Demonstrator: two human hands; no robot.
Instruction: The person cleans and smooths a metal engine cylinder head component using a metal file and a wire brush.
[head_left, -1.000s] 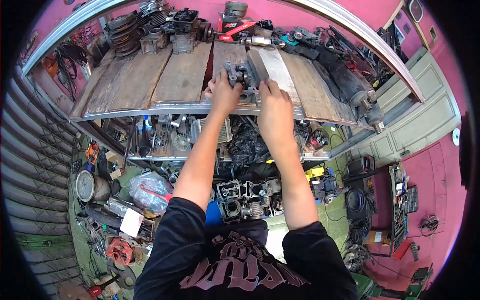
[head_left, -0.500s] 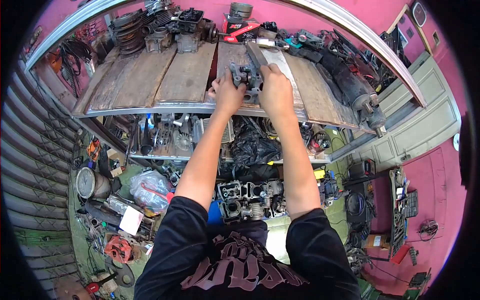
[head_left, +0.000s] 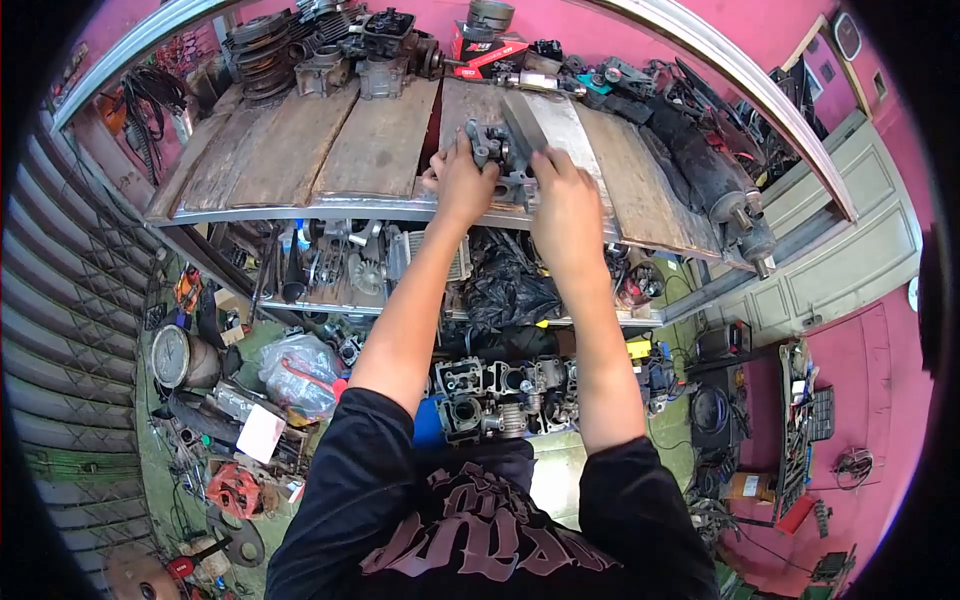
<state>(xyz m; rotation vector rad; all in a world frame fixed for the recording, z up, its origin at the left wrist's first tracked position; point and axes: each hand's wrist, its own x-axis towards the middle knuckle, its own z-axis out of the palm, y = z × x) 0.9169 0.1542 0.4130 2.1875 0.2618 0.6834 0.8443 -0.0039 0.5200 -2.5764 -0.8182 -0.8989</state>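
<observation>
My left hand [head_left: 465, 185] is closed around the left side of a grey metal engine part [head_left: 490, 152], which rests near the front edge of a wooden-topped bench. The part has bosses and openings, and my fingers cover some of it. Just right of it, my right hand [head_left: 568, 205] has its fingers bent at the near end of a flat grey bar [head_left: 523, 122]. The bar slants away toward the back, beside the engine part. My right fingertips are partly hidden behind the hand.
Wooden planks [head_left: 380, 145] form the bench top. Greasy engine parts [head_left: 385, 50] and a red-and-black box [head_left: 488, 52] line its back; an exhaust muffler [head_left: 715, 185] lies at right. A lower shelf holds a black plastic bag [head_left: 510, 280]. Engine castings [head_left: 490, 400] stand below my arms.
My right hand has moved back toward me and slightly right, and the grey bar has shifted the same way. My left hand stays on the engine part.
</observation>
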